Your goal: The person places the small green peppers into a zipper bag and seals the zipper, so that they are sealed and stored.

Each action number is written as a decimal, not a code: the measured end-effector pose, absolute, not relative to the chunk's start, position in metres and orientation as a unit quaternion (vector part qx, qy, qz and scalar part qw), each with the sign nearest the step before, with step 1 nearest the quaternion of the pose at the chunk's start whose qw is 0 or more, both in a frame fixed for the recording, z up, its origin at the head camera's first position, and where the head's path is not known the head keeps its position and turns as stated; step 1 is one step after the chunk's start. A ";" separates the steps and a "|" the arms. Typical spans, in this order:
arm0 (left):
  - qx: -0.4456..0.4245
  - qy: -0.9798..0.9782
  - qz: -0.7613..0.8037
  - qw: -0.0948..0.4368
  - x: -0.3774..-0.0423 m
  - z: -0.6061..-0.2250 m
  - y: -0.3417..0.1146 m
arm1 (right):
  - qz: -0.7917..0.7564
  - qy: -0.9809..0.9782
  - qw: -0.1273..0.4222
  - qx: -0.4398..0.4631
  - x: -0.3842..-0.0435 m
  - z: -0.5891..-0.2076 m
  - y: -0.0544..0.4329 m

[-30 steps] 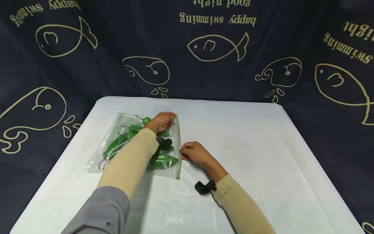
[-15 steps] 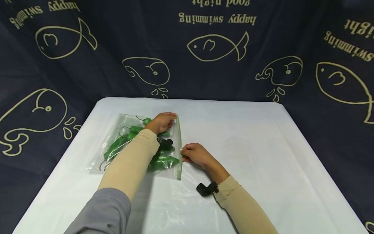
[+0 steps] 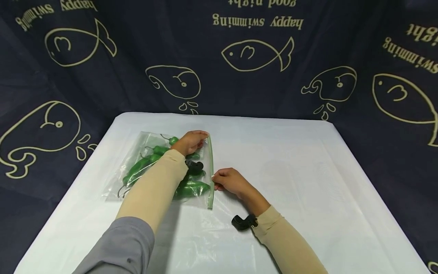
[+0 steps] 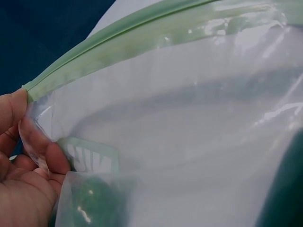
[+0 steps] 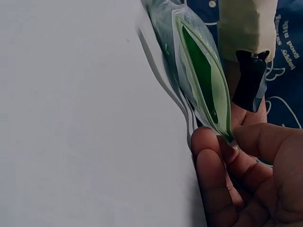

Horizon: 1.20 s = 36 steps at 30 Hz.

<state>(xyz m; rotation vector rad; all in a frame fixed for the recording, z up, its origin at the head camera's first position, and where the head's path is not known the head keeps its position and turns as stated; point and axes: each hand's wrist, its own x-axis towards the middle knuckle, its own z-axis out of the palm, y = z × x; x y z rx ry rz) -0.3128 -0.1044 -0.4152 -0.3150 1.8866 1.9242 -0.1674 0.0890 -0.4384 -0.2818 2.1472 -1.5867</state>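
A clear zip bag (image 3: pixel 131 152) lies on the white table with several long green peppers (image 3: pixel 191 189) inside. Along its right side runs a pale green zip strip (image 3: pixel 210 198). At the far end of that strip, my left hand (image 3: pixel 189 142) pinches the bag's corner; the left wrist view shows the thumb (image 4: pixel 12 111) on top of it. Partway down the strip, my right hand (image 3: pixel 230 179) pinches the zip between thumb and fingers. In the right wrist view the bag's mouth (image 5: pixel 203 75) gapes beside the pinch, showing green inside. My left forearm hides part of the peppers.
A white cloth covers the table (image 3: pixel 308 182). Behind it hangs a dark blue curtain (image 3: pixel 212 95) printed with fish and whales. Black wrist cameras sit on the left wrist (image 3: pixel 194 166) and the right wrist (image 3: pixel 243 222).
My right hand has shifted slightly toward the near end of the zip strip. The left hand still pinches the far corner, and the bag has stayed nearly in place.
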 end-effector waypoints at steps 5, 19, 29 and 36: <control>-0.117 0.677 0.694 0.213 -0.313 -0.414 -0.103 | -0.575 0.778 0.230 -0.103 -0.167 -0.440 0.091; -0.122 0.676 0.694 0.215 -0.313 -0.415 -0.104 | -0.575 0.775 0.234 -0.118 -0.161 -0.440 0.092; -0.132 0.675 0.695 0.207 -0.312 -0.415 -0.106 | -0.566 0.776 0.251 -0.121 -0.159 -0.439 0.092; -0.119 0.676 0.698 0.207 -0.312 -0.415 -0.105 | -0.565 0.775 0.254 -0.125 -0.157 -0.438 0.094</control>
